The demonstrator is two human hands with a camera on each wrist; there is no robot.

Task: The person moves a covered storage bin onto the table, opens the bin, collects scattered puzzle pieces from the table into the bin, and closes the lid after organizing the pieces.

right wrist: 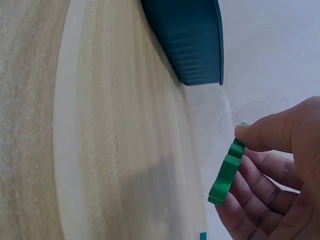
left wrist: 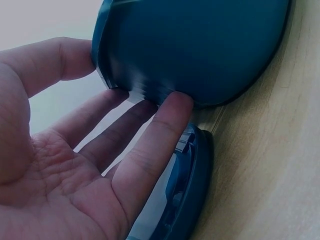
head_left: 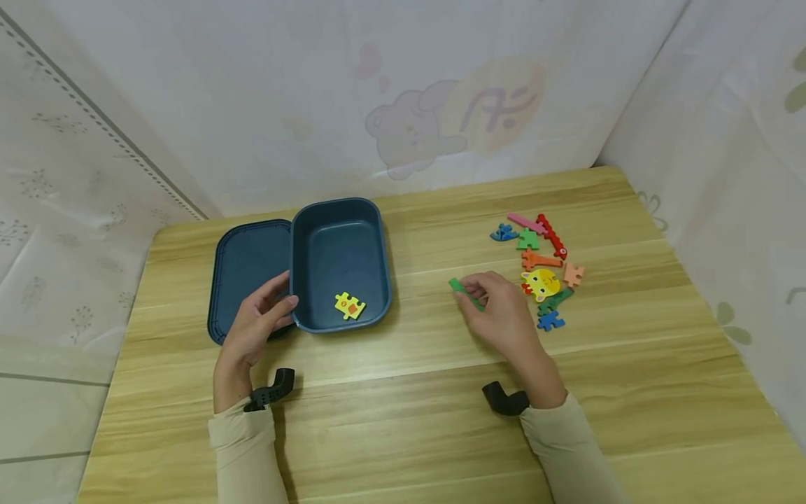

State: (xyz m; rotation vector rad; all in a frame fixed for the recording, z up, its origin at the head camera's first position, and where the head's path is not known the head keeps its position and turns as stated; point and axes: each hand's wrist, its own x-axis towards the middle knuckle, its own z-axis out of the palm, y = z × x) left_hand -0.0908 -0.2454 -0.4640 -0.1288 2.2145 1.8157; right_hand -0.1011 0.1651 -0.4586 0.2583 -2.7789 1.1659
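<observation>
My left hand [head_left: 255, 318] holds the near left side of a dark blue plastic box [head_left: 385, 269], thumb at the rim and fingers against the outer wall [left wrist: 200, 50]. A yellow puzzle piece [head_left: 349, 306] with a printed picture lies inside the box. Over the table, right of the box, my right hand [head_left: 497, 311] pinches a green puzzle piece [right wrist: 226, 175] between thumb and fingers. Close by on the right lies a loose group of puzzle pieces, among them a yellow animal-face piece [head_left: 541, 284], an orange piece [head_left: 540, 260] and a blue piece [head_left: 550, 321].
The dark blue lid [head_left: 248, 269] lies left of the box, partly hidden by it and my left hand. A red piece [head_left: 552, 236], a pink piece [head_left: 526, 222] and a light green piece [head_left: 527, 239] lie farther back. Printed cloth [head_left: 302, 91] hangs behind the wooden table [head_left: 390, 434].
</observation>
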